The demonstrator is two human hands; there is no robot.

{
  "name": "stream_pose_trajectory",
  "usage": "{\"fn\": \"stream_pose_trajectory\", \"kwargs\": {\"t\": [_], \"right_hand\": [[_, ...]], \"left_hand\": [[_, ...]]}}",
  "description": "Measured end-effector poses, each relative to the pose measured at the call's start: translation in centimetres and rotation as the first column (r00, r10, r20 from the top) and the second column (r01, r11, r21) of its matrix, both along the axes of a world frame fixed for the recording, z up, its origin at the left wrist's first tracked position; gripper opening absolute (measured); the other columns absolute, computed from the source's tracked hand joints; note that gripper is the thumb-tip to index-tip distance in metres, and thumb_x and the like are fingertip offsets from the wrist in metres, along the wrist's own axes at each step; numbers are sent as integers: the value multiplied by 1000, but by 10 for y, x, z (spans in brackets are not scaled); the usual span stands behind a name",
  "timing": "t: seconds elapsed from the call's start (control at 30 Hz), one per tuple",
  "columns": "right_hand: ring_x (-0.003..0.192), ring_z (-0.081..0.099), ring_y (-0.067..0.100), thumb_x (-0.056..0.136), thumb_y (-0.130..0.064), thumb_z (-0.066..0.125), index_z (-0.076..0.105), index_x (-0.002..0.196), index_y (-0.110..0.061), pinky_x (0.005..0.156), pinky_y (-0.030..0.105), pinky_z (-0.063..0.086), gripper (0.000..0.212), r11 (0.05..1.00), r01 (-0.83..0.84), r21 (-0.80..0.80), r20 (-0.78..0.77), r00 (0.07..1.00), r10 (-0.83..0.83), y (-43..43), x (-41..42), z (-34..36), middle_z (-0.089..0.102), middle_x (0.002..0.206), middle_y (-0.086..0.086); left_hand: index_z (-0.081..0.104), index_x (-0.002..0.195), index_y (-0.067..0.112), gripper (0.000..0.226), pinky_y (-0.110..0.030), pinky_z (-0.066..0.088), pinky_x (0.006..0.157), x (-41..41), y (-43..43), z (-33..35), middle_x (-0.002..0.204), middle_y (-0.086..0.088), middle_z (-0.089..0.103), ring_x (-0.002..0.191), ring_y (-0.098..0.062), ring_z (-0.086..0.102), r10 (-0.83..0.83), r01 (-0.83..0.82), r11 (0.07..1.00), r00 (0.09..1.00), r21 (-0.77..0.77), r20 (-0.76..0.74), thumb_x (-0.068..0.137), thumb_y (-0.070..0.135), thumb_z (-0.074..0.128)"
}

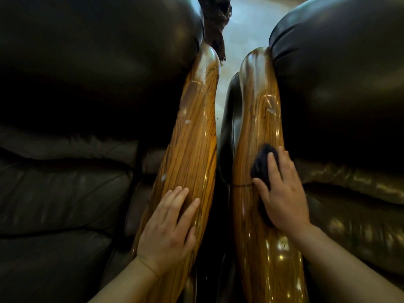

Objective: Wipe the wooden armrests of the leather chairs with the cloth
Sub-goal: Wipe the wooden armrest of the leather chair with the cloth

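Observation:
Two glossy wooden armrests run side by side up the middle of the view. The left armrest [194, 136] belongs to the dark leather chair on the left [76, 84]; the right armrest [258, 114] belongs to the leather chair on the right [341, 84]. My right hand [284, 191] presses a dark blue cloth [261, 165] flat onto the right armrest. Most of the cloth is hidden under my palm. My left hand [170, 228] lies flat on the left armrest with fingers spread and nothing in it. Small pale smears show on both armrests.
A narrow gap [220, 132] separates the two armrests, with pale floor [244, 22] visible beyond it. A dark ragged object [216, 29] lies on the floor near the far end of the left armrest. Leather seat cushions flank both sides.

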State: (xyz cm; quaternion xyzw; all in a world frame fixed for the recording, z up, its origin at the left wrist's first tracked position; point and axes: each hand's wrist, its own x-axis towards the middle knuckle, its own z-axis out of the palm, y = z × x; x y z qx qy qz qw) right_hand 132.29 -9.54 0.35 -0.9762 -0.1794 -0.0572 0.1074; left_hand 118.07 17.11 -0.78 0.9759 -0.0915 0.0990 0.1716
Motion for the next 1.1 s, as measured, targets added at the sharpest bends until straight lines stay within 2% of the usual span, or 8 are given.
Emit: {"fn": "stream_pose_trajectory", "kwargs": {"t": [0.2, 0.43, 0.6, 0.67, 0.77, 0.87, 0.97, 1.1], "right_hand": [[154, 5, 32, 98, -65, 26, 15, 159, -16, 123, 53, 17, 79, 912, 382, 149, -147, 921, -361, 40, 80, 22, 5, 168, 15], [156, 5, 24, 103, -60, 25, 14, 159, -24, 122, 46, 18, 68, 1000, -26, -17, 23, 999, 27, 19, 15, 2, 5, 169, 5], [153, 12, 34, 96, -64, 19, 20, 157, -12, 120, 56, 24, 80, 915, 368, 166, -104, 929, -355, 20, 53, 19, 12, 166, 17], [152, 15, 34, 102, -57, 26, 26, 155, -11, 122, 53, 21, 70, 950, 270, 160, -14, 962, -271, 28, 35, 16, 16, 165, 16], [144, 32, 35, 101, -39, 46, 42, 147, -10, 118, 49, 28, 55, 992, -86, 89, 135, 988, 73, 23, -3, 7, 34, 156, 16], [117, 51, 37, 97, -30, 56, 60, 128, -4, 98, 52, 44, 41, 983, -160, 87, 234, 963, 136, 32, 1, 17, 56, 130, 20], [100, 59, 28, 95, -27, 62, 68, 115, -4, 84, 39, 51, 31, 945, -225, 236, 191, 965, 181, 69, 4, 39, 65, 109, 14], [106, 57, 17, 94, -31, 61, 67, 118, -11, 89, 28, 48, 32, 851, -359, 384, 107, 932, 345, 131, -26, 50, 63, 115, 6]], "left_hand": [[48, 140, 14, 54, -47, 28, 118, 0, 0, 0, 146, -16, 44, 142, -30, 36, -10, 10, 1000, 999, 13, 44, 89, 29, 54], [48, 140, 16, 52, -48, 31, 117, 0, 2, -1, 147, -14, 43, 143, -29, 34, -4, 4, 1000, 1000, -8, 26, 91, 30, 52], [50, 139, 16, 47, -48, 32, 117, 1, 1, 1, 147, -13, 45, 144, -27, 34, -16, 19, 997, 999, -69, 43, 94, 28, 53], [51, 138, 15, 44, -46, 29, 118, -11, 5, -1, 147, -12, 46, 144, -26, 34, -29, 35, 995, 998, -95, 64, 96, 26, 51], [49, 140, 16, 45, -45, 26, 120, -44, 25, -7, 149, -11, 43, 145, -25, 33, 10, -8, 996, 1000, -87, 28, 96, 27, 49], [43, 144, 16, 55, -43, 23, 121, -69, 44, -17, 153, -11, 38, 148, -23, 27, 47, -49, 998, 998, -47, -32, 92, 30, 52], [33, 149, 16, 64, -41, 17, 122, -72, 45, -24, 159, -7, 24, 150, -24, 20, 26, -28, 999, 999, -36, -42, 89, 33, 52], [29, 151, 17, 66, -40, 13, 124, -75, 46, -33, 161, -7, 21, 150, -26, 20, 25, -26, 999, 999, -35, -22, 91, 34, 51]]}}
